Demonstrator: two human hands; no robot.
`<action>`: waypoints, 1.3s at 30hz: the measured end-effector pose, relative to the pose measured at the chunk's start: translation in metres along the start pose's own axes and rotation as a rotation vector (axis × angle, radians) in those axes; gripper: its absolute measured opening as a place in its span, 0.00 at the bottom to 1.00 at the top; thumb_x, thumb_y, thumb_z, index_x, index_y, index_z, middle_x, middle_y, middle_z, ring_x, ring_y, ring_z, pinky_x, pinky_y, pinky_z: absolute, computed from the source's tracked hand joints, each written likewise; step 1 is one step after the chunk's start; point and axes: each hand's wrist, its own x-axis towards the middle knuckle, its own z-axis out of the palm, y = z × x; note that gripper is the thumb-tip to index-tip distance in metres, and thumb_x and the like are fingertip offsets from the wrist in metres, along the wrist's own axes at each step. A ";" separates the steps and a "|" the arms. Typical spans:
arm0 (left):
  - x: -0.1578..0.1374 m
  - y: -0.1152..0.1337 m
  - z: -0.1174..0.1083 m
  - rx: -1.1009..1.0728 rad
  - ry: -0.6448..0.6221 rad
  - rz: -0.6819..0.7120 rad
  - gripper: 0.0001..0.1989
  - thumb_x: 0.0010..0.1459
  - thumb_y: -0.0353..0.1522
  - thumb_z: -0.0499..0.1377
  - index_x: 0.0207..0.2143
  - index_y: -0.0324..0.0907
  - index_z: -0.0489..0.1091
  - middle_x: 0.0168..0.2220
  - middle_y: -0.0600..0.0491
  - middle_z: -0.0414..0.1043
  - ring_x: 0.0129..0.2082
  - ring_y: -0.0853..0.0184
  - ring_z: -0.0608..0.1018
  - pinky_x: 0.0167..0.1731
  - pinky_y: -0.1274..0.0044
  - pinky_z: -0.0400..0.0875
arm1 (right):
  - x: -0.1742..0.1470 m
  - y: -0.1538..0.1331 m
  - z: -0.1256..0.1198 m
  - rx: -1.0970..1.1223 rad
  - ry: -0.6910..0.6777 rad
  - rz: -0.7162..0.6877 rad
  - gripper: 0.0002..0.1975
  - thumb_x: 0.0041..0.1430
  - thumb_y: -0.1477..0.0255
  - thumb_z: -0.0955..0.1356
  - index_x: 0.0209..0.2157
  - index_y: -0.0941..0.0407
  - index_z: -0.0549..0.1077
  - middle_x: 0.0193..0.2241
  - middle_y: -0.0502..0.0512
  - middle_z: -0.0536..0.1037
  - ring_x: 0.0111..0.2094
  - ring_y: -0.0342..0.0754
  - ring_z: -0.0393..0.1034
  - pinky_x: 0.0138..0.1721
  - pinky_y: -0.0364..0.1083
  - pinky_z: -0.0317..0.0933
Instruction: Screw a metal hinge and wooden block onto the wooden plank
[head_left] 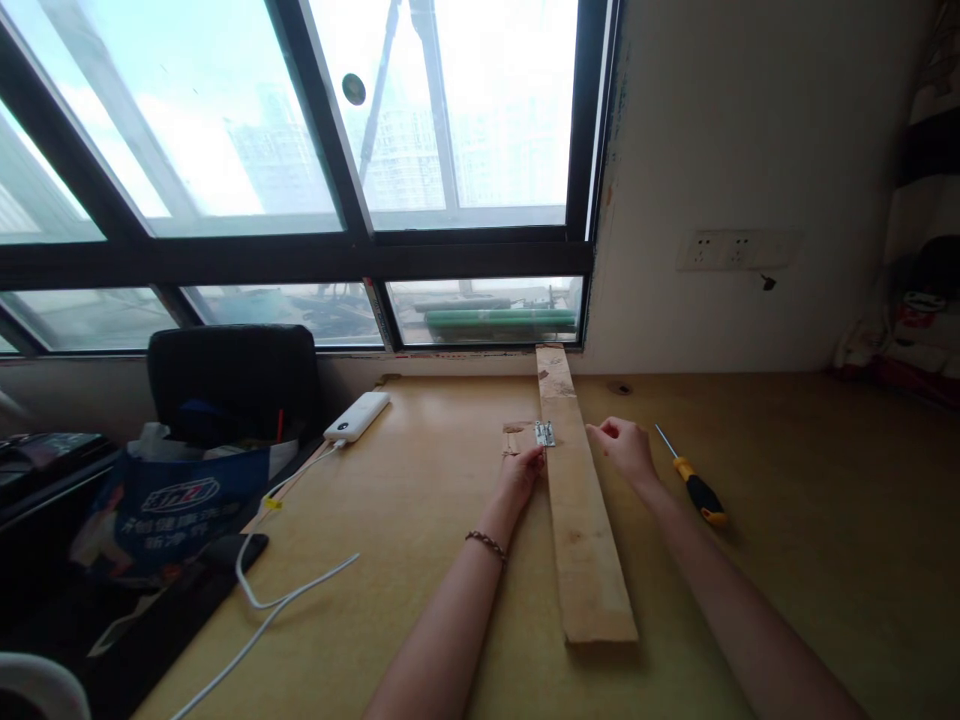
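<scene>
A long wooden plank (581,510) lies lengthwise on the table, its far end by the window. Against its left edge is a short piece of wood (517,430), and a small metal hinge (544,434) lies across where the two meet. My left hand (517,478) is closed on the short piece, its fingertips just below the hinge at the plank's edge. To the right of the plank, my right hand (626,448) is pinched closed, with the fingertips close to the plank's edge. Whatever it may hold is too small to make out.
A yellow and black screwdriver (697,490) lies right of my right hand. A white power bank (358,416) with a white cable (281,600) rests along the table's left edge. Beyond that edge stand a black chair (232,375) and a blue bag (180,505).
</scene>
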 end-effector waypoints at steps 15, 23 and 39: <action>-0.005 0.004 0.006 0.005 0.058 -0.016 0.06 0.39 0.20 0.63 0.21 0.33 0.69 0.20 0.53 0.70 0.18 0.77 0.70 0.20 0.85 0.65 | -0.051 0.088 -0.080 -0.735 0.058 0.334 0.22 0.51 0.63 0.66 0.46 0.60 0.67 0.39 0.65 0.73 0.39 0.57 0.68 0.34 0.48 0.58; -0.004 0.003 0.004 0.012 0.035 -0.005 0.07 0.39 0.21 0.64 0.22 0.33 0.68 0.20 0.54 0.70 0.18 0.76 0.70 0.21 0.83 0.65 | -0.052 0.099 -0.080 -0.684 -0.135 0.535 0.17 0.50 0.64 0.64 0.39 0.59 0.71 0.33 0.64 0.75 0.35 0.58 0.71 0.26 0.47 0.59; 0.002 -0.002 -0.002 -0.009 0.006 0.013 0.09 0.37 0.22 0.65 0.23 0.34 0.69 0.23 0.52 0.72 0.20 0.75 0.71 0.23 0.82 0.66 | -0.034 0.106 -0.087 1.162 0.651 0.476 0.22 0.35 0.70 0.74 0.36 0.56 0.68 0.33 0.49 0.72 0.33 0.42 0.70 0.34 0.41 0.67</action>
